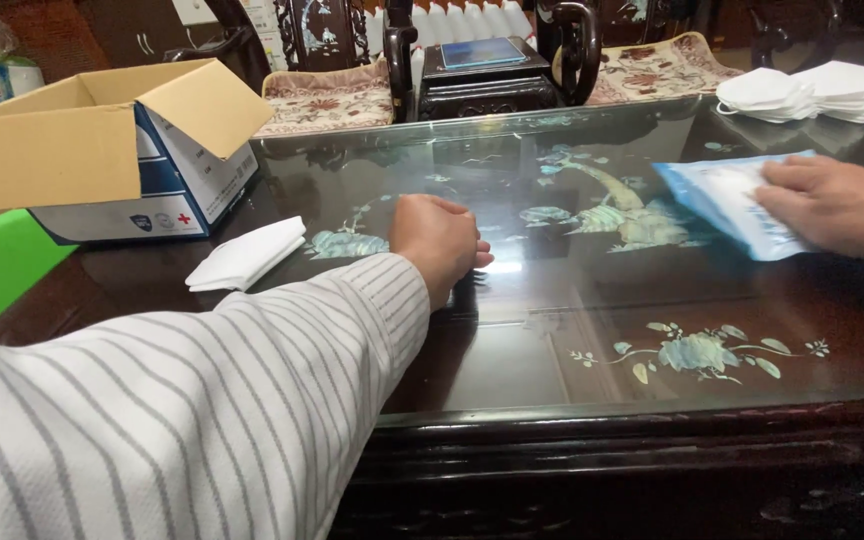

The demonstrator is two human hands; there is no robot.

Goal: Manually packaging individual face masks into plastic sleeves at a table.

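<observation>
Left hand: the left hand [437,243] is resting on the glass table top [512,330], fingers curled together in a loose fist, holding nothing that can be seen.
Right hand: the right hand [832,205] is lying flat with fingers spread on the blue plastic packet [727,205], pressing it to the glass.
Packet: it is lying at the right side of the table, its right end under the hand, well apart from the left hand.
Folded white mask: a folded white mask [247,255] is sitting on the table, left of the left hand, not touching it.
Box: an open cardboard box [102,150] is standing at the far left.
Mask stacks: white mask stacks [812,92] are lying at the far right edge.
</observation>
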